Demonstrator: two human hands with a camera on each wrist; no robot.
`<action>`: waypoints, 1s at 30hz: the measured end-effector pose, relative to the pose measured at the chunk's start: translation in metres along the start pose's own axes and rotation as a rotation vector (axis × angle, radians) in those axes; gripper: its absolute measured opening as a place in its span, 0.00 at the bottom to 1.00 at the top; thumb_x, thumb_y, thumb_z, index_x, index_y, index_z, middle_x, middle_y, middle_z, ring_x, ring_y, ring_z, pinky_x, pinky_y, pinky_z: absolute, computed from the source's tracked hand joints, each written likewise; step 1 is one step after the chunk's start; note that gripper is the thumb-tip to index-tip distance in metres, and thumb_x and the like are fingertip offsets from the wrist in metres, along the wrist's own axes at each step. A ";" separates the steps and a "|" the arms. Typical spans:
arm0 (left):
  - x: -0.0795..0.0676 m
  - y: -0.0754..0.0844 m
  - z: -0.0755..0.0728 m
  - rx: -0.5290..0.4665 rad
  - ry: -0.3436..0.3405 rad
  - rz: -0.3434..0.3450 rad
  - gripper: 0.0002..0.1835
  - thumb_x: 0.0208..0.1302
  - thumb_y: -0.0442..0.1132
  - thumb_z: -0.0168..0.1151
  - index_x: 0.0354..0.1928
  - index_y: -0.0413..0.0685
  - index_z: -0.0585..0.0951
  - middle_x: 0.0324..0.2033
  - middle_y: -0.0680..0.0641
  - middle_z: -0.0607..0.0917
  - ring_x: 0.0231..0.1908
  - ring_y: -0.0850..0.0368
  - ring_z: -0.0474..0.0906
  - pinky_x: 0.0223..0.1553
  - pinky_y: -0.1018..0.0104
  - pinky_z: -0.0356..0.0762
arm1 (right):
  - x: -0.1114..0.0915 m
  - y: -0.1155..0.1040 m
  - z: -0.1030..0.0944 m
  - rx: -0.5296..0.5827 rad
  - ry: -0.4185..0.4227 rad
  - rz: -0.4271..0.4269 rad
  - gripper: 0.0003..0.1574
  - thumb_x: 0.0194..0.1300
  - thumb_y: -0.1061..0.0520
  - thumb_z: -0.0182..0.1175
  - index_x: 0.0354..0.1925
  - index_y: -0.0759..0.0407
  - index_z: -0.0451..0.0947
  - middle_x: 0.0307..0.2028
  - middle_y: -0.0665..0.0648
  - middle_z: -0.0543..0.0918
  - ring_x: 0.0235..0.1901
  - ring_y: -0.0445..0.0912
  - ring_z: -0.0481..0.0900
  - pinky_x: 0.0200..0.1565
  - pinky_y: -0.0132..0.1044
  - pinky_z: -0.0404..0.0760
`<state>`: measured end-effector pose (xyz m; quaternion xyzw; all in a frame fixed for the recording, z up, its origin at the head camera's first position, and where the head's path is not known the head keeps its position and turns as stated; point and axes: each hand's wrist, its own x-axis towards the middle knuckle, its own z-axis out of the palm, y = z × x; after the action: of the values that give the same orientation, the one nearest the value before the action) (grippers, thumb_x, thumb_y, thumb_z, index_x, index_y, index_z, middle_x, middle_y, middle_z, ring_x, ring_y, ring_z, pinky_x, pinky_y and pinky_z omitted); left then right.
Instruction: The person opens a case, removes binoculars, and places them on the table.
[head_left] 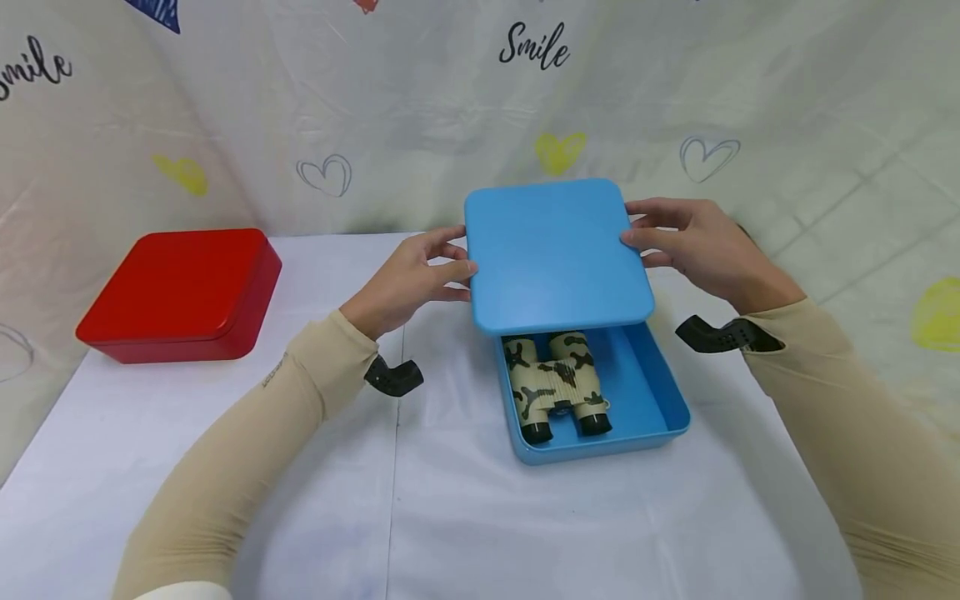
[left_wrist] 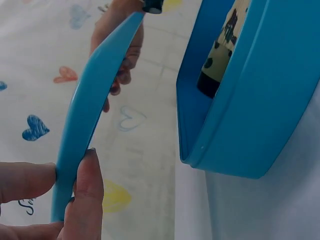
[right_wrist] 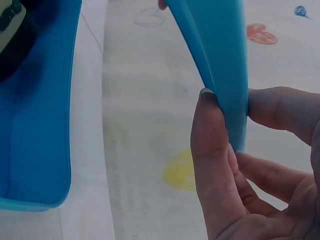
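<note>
A blue lid (head_left: 558,258) is held up, tilted, above the far part of an open blue box (head_left: 641,383). My left hand (head_left: 412,279) pinches the lid's left edge between thumb and fingers. On the opposite edge, my right hand (head_left: 701,250) grips the lid the same way, its thumb and fingers (right_wrist: 210,150) on either face in the right wrist view. Inside the box, toward its left side, lie camouflage-patterned binoculars (head_left: 558,387) with black ends; the lid hides their far end. The left wrist view shows the lid (left_wrist: 85,110) apart from the box wall (left_wrist: 260,100).
A closed red box (head_left: 180,287) sits at the left on the white-covered table (head_left: 322,483). Behind the table hangs a pale cloth (head_left: 420,108) printed with hearts and "Smile" lettering. Black straps (head_left: 393,377) stick out at both wrists.
</note>
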<state>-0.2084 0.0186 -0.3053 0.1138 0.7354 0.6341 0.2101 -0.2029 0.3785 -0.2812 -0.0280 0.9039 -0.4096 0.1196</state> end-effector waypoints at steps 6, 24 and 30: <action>0.014 -0.003 -0.005 -0.019 0.008 -0.014 0.37 0.73 0.35 0.61 0.81 0.50 0.59 0.55 0.42 0.75 0.50 0.47 0.86 0.56 0.54 0.88 | 0.017 0.003 -0.001 0.010 -0.035 -0.006 0.48 0.74 0.33 0.55 0.82 0.49 0.54 0.80 0.59 0.62 0.71 0.59 0.74 0.70 0.57 0.76; 0.050 -0.015 -0.015 -0.008 0.035 -0.039 0.35 0.75 0.36 0.60 0.80 0.49 0.61 0.54 0.43 0.76 0.53 0.47 0.85 0.59 0.52 0.85 | 0.061 0.012 -0.002 -0.002 -0.088 -0.002 0.48 0.75 0.33 0.53 0.82 0.49 0.52 0.78 0.60 0.65 0.69 0.58 0.76 0.70 0.54 0.76; 0.061 -0.023 -0.015 -0.005 0.057 -0.057 0.35 0.74 0.35 0.61 0.80 0.48 0.61 0.55 0.42 0.75 0.51 0.48 0.85 0.61 0.49 0.84 | 0.080 0.020 0.001 0.020 -0.096 0.008 0.47 0.77 0.37 0.54 0.82 0.51 0.51 0.78 0.62 0.65 0.68 0.58 0.77 0.70 0.53 0.76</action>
<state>-0.2670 0.0278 -0.3361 0.0740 0.7425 0.6326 0.2072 -0.2789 0.3790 -0.3123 -0.0426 0.8932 -0.4164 0.1647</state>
